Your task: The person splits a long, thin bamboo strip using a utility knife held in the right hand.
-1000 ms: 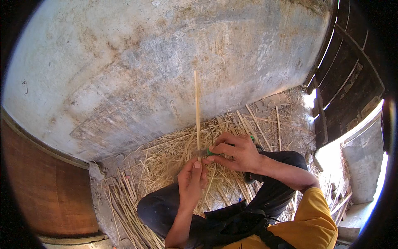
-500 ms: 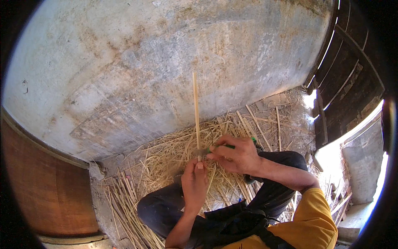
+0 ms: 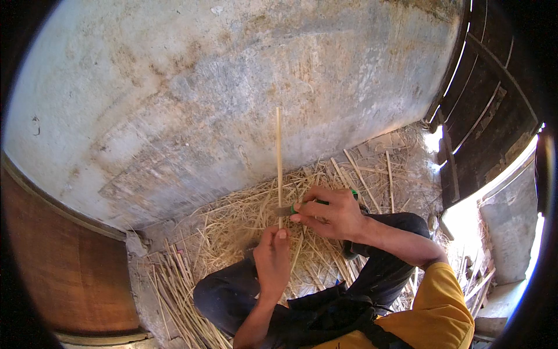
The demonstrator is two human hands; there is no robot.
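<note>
Open air above the straw heap (loose, littering the floor); the wall blocks beyond.

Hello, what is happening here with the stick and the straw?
A person sits on the ground facing a weathered wall. The left hand holds a thin, pale stick upright by its lower end. The right hand grips a green-handled knife, its blade laid against the stick just above the left fingers. Straw and shavings cover the ground in front, and more cut sticks lie to the left.
</note>
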